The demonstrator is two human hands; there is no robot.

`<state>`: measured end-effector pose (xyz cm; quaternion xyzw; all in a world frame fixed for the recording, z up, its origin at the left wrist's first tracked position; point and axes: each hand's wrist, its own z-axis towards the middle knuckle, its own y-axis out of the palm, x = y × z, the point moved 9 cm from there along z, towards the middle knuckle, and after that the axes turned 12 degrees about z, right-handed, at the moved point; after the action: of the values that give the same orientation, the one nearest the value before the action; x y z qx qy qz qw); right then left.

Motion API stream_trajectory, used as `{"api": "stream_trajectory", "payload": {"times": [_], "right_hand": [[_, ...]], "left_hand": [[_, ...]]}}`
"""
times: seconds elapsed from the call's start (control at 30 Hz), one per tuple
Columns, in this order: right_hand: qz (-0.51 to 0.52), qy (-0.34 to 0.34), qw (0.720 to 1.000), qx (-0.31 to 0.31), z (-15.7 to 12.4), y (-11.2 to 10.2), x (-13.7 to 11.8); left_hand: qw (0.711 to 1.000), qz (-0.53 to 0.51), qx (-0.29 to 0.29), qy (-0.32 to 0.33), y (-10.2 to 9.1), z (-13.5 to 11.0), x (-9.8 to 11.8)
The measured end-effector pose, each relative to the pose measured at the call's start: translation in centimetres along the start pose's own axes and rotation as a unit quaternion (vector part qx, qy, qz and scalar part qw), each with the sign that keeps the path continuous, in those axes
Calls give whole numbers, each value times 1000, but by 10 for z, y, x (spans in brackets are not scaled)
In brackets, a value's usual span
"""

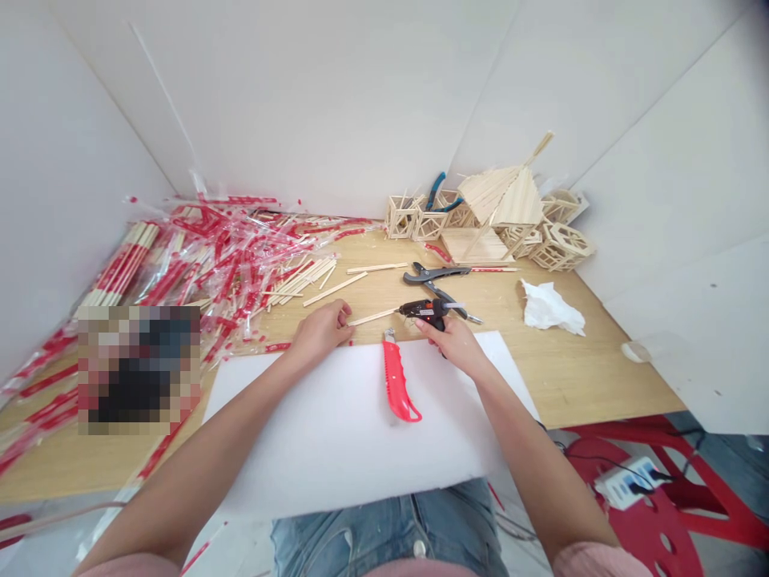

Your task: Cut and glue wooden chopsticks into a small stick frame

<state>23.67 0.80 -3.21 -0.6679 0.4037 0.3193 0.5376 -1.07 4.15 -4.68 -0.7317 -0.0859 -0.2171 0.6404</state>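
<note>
My right hand [453,340] is closed around the grip of a black hot glue gun [424,308], its nozzle pointing left and a glue stick poking out of its back. Pinched in my left hand [321,327] is a pale wooden chopstick [377,317], whose far end meets the nozzle. Just below, a red utility knife [397,377] lies on the white foam sheet [288,441]. Behind the glue gun rest grey-black cutters [433,277], spread apart. Loose wooden sticks [334,289] lie on the table beyond my left hand.
Red-and-clear chopstick wrappers [222,248] are heaped at the left. Wooden stick frames [561,244] and a roof-shaped stick model [505,196] stand at the back right, with blue-handled pliers [437,192]. A crumpled tissue [549,307] lies right. A power strip [630,481] sits on a red stool.
</note>
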Motion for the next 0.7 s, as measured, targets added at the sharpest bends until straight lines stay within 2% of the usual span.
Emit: {"api": "stream_trajectory", "payload": {"times": [0.3, 0.7], "right_hand": [[-19, -10, 999, 36, 2, -14, 0], [3, -8, 1000, -15, -4, 11, -8]], "left_hand": [[1000, -1, -1, 0, 1, 1, 0], [1000, 2, -4, -9, 0, 0, 0]]}}
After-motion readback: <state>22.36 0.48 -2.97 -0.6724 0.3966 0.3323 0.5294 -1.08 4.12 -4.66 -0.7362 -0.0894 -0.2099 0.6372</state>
